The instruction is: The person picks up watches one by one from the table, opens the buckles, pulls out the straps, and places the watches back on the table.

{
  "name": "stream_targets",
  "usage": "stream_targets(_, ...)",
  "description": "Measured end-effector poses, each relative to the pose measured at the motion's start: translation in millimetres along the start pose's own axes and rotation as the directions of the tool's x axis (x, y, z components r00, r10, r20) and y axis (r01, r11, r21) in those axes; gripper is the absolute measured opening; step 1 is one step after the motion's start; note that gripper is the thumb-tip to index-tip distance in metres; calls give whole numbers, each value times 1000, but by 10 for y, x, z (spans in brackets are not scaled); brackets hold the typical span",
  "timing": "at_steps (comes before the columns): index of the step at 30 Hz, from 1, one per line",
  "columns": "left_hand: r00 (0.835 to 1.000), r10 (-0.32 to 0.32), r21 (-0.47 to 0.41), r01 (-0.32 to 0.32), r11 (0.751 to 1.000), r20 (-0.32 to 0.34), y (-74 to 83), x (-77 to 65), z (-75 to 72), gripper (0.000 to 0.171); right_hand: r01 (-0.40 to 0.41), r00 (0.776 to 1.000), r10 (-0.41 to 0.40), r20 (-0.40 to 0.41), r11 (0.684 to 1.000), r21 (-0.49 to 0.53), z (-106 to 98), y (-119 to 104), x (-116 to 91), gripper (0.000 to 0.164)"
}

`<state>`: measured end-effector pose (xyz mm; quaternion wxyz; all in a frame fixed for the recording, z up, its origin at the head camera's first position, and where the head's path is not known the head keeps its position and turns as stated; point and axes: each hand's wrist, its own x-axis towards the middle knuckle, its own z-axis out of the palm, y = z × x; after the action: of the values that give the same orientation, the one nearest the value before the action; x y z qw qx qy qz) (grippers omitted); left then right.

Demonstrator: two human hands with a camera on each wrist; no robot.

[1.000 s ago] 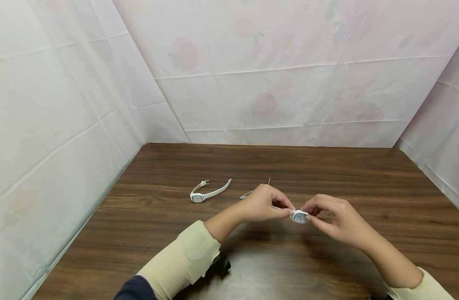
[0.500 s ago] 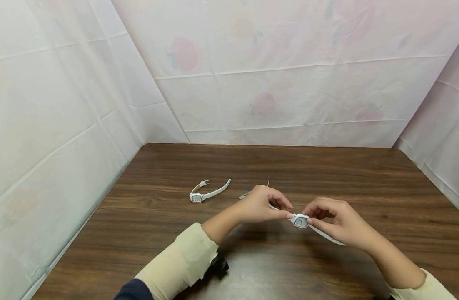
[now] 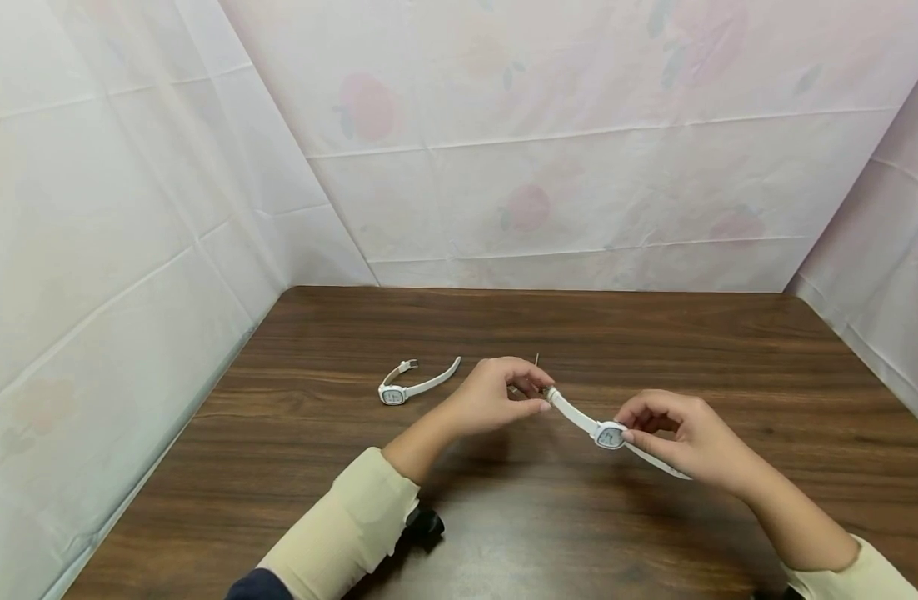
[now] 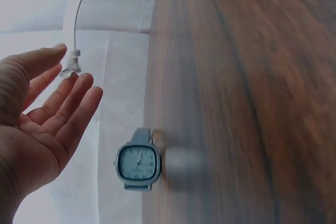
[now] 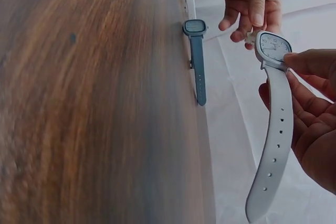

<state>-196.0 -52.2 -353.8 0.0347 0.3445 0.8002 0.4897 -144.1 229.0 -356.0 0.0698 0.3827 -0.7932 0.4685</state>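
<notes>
Far left on the brown wooden table (image 3: 729, 350) lies a second white watch (image 3: 396, 394), face up, its strap ends curving away toward the back wall; it lies well apart from both hands. Right of it the left hand (image 3: 496, 398) hovers above the tabletop with fingers loosely bent and spread, holding nothing, its fingertips just beside the buckle end of the white watch (image 3: 607, 434) that stretches between the two hands. A grey-blue watch (image 5: 195, 29) lies flat on the table beneath that hand, seen plainly from the right wrist and mostly hidden from the head view. The left wrist view shows a square dial with small print under its centre, too blurred to read. Further right, the right hand (image 3: 684, 437) pinches the white watch at its square case, thumb and fingertips curled round it, with the perforated strap hanging down past the palm. No brand name is legible on any dial.
</notes>
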Motion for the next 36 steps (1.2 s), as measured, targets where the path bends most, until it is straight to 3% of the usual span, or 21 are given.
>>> stream_targets(9, 995, 23, 90, -14, 996, -97, -51, -143, -151, 15, -63, 996, 61, -58, 997, -34, -37, 75, -35, 29)
stream_targets(19, 998, 17, 118, -10, 993, -57, -72, -409, -348, 24, -134, 986, 123, -112, 987, -92, -95, 163, -41, 18)
stream_targets(27, 994, 42, 184, -22, 983, -103, -100, -616, -476, 26, -168, 980, 144, -139, 969, -179, -130, 226, -47, 21)
stream_targets(36, 983, 87, 292, -36, 956, -164, -69, -737, -622, 26, -188, 977, 150, -153, 941, -280, -195, 334, -31, 20)
